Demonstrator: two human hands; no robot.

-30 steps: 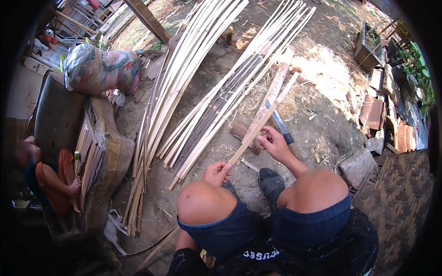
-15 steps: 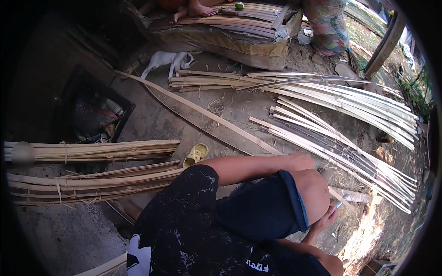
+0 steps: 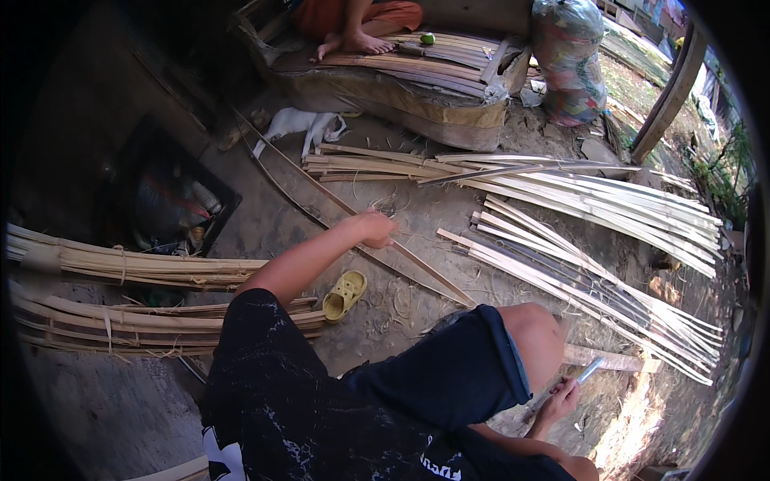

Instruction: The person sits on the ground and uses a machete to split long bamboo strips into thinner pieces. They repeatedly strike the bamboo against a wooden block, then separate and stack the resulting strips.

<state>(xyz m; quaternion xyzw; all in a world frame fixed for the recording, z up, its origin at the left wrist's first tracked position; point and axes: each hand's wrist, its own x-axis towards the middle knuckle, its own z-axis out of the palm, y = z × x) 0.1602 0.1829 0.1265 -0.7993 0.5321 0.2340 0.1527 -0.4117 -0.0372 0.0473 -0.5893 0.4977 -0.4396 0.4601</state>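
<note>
My left hand (image 3: 375,229) is closed around a long, thin bamboo strip (image 3: 433,276), left of my raised knee. The strip slants from the far left down to a near end just short of the knee. My right hand (image 3: 560,401), low on the right beyond the knee, grips a knife; its pale blade (image 3: 590,369) points up and right. Behind the blade lies a short flat piece of wood (image 3: 613,358). A second, darker curved strip (image 3: 309,215) runs along the ground beside the held one.
Split bamboo strips (image 3: 553,188) fan across the ground at right, with another pile (image 3: 577,272) nearer. Tied bamboo bundles (image 3: 160,264) lie left, by a yellow clog (image 3: 345,296). A white cat (image 3: 297,124) lies near a worn bench (image 3: 401,108), where a person's bare feet (image 3: 361,44) rest.
My left hand has moved from the knee out to the left, holding the strip. The strip's near end has come back from beyond the knee to its left side. The knife stays in my right hand.
</note>
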